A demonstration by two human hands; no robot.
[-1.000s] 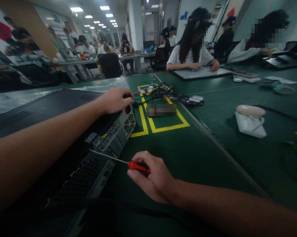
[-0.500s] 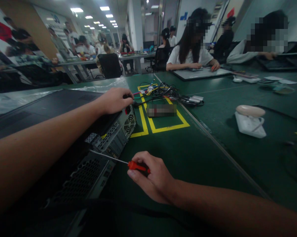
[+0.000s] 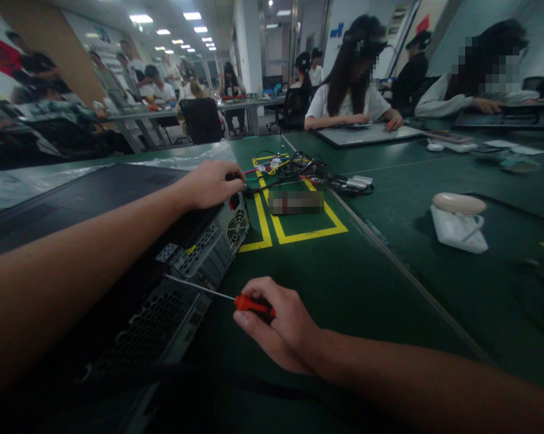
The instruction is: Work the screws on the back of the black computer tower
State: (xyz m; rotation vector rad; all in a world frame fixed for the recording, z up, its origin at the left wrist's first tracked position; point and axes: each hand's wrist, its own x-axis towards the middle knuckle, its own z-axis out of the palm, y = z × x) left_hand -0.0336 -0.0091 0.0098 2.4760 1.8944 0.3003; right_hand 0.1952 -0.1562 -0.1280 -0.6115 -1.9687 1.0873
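Note:
A black computer case lies on its side at the left, its metal rear panel, with vents and ports, turned toward the right. My left hand rests on the case's far rear corner, fingers curled over the edge; the fingertips are partly hidden. In my right hand is a screwdriver with a red and black handle, pinched between thumb and fingers. Its thin shaft points left, and the tip meets the case's rear edge near the perforated vent. Dark shadow hides exactly what the tip touches.
Tangled cables lie beyond the case near yellow tape markings. A white mouse-like object sits at the right. Across the green table, a person works over a flat panel; another is at the far right. Clear plastic sheeting lies behind the case.
My hands, the screwdriver and the case hold nearly the same positions. Across the table, the person at the far right has shifted slightly and the dark panel before them sits lower.

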